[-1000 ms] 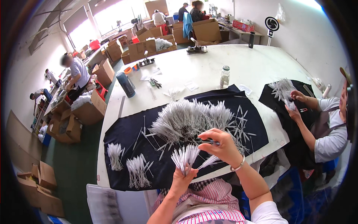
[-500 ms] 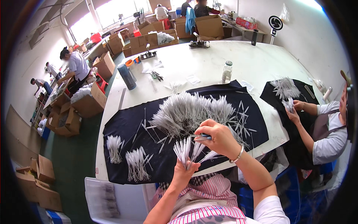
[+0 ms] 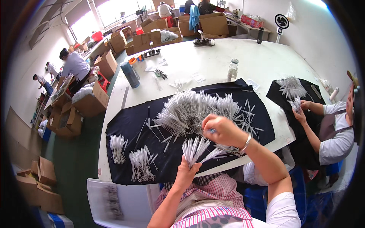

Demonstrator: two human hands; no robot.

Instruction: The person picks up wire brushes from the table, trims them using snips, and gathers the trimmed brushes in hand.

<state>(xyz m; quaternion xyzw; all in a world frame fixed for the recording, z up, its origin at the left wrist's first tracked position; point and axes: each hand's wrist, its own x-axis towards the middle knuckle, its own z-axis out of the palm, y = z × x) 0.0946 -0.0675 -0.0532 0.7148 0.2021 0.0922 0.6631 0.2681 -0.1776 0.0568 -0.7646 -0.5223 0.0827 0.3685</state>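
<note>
Left hand, lower centre: grip pressed together around a fanned bunch of thin white sticks. Right hand just above, fingers pinching one small piece at the fan's top. Behind: large stick pile on black cloth; two sorted bundles lower left. Co-worker's hands at right of worktop.

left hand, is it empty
No, the left hand grips a fanned bunch of thin white sticks, held above the black cloth while the right hand reaches to them.
</note>
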